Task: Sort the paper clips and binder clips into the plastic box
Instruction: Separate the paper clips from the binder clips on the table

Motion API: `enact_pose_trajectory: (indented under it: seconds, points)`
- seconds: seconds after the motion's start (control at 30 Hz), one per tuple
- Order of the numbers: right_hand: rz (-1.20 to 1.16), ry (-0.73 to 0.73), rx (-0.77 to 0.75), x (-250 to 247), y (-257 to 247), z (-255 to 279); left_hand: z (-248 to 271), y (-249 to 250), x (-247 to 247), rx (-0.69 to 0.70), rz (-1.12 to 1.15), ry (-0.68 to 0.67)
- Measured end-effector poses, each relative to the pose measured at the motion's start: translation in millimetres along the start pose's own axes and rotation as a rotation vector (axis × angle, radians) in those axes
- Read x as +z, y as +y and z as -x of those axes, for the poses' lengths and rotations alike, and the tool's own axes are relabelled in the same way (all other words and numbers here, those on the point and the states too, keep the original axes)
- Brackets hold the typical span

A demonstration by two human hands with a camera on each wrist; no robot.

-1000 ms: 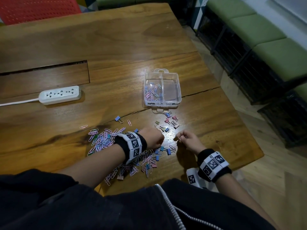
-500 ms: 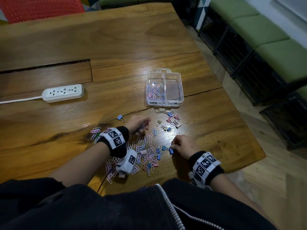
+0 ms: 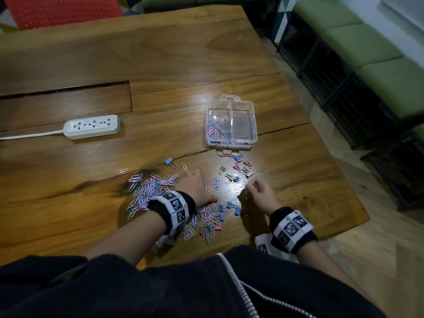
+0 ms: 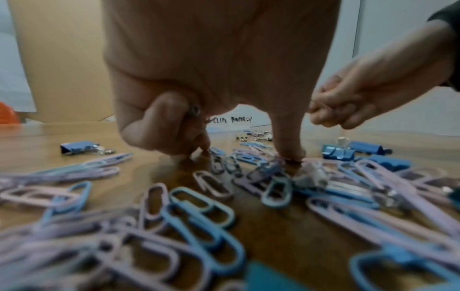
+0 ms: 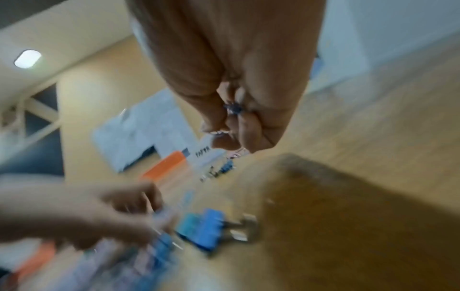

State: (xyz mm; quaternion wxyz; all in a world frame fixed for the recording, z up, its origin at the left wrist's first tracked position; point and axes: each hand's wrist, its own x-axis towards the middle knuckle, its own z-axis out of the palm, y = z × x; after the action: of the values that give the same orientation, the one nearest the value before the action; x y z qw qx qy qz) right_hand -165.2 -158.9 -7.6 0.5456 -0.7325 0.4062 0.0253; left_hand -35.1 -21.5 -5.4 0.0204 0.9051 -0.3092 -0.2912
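The plastic box [image 3: 231, 125] reads "PAPER"; its left compartment holds paper clips [image 3: 216, 128]. Nearer, the left hand [image 3: 197, 189] presses fingertips on loose clips, curled round some; the right hand [image 3: 261, 193] pinches clips.

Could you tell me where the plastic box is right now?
In the head view, the plastic box sits right of centre on the table, beyond the binder clips.

Handwritten black lettering is seen on the near wall of the clear plastic two-compartment box [image 3: 231, 143], centre of the head view: "PAPER" at left, remainder illegible. In the left wrist view "CLIPS" is read on it [image 4: 231, 119]; the following word is unclear.
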Motion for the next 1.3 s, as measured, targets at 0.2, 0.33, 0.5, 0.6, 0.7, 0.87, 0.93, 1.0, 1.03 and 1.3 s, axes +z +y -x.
enact_pose_trajectory:
  seconds: [0.2, 0.33, 0.5, 0.6, 0.7, 0.87, 0.93, 1.0, 1.03, 1.3]
  points:
    - [-0.694, -0.220, 0.162, 4.2, -33.3, 2.1, 9.3, 9.6, 9.2, 0.117, 0.050, -0.029]
    - [-0.433, -0.178, 0.145, 20.2, -42.4, -2.8, 10.0, 1.7, 4.2, 0.155, 0.016, -0.069]
    - [0.320, -0.022, -0.087, 49.1, -43.1, -9.1, 10.0, -18.6, -18.6, 0.155, 0.452, -0.175]
    - [0.542, -0.004, -0.146, 59.6, -46.2, -10.6, 13.4, -35.8, -28.6, 0.067, 1.164, -0.369]
    - [0.546, -0.036, -0.157, 64.7, -46.3, -12.0, 18.4, -48.0, -33.6, 0.108, 1.484, -0.385]
    - [0.708, -0.113, -0.195, 69.0, -35.2, -7.3, 15.9, -47.6, -35.5, 0.004, 1.408, -0.332]
    - [0.769, -0.134, -0.235, 70.2, -30.3, -4.4, 12.3, -44.6, -34.3, 0.018, 1.184, -0.309]
    - [0.670, -0.118, -0.257, 65.2, -30.5, -1.7, 10.0, -42.3, -30.9, 0.066, 0.967, -0.289]
    - [0.555, -0.103, -0.235, 61.6, -30.7, -1.6, 9.5, -42.1, -28.6, 0.091, 0.856, -0.266]
    - [-0.448, -0.142, 0.091, 26.1, -35.5, 6.9, 16.5, -39.8, -20.0, 0.082, -0.185, -0.100]
